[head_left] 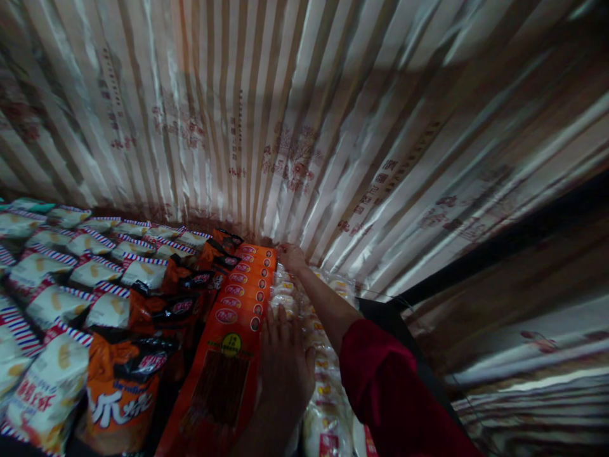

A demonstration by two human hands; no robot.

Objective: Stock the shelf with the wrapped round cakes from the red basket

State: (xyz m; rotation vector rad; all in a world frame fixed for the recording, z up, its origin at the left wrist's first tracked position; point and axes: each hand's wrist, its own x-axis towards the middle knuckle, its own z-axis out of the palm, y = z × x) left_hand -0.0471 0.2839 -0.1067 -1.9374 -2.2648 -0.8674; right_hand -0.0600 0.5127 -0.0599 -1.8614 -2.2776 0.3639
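Note:
A row of flat orange snack packets (238,298) stands on edge, running from the near front to the back wall. My left hand (284,368) lies flat against the right side of the nearest orange packet, fingers together and pointing up. My right hand (291,257), on an arm with a red sleeve, reaches to the far end of the same row and touches the last packets by the wall. Under and beside my right arm lies a row of pale packets with yellow print (323,381).
Orange-and-black snack bags (121,393) stand left of the orange row. Further left are several rows of white bags with red-and-blue striped tops (52,298). A shiny striped curtain (304,127) hangs behind everything. A dark edge (428,279) runs along the right.

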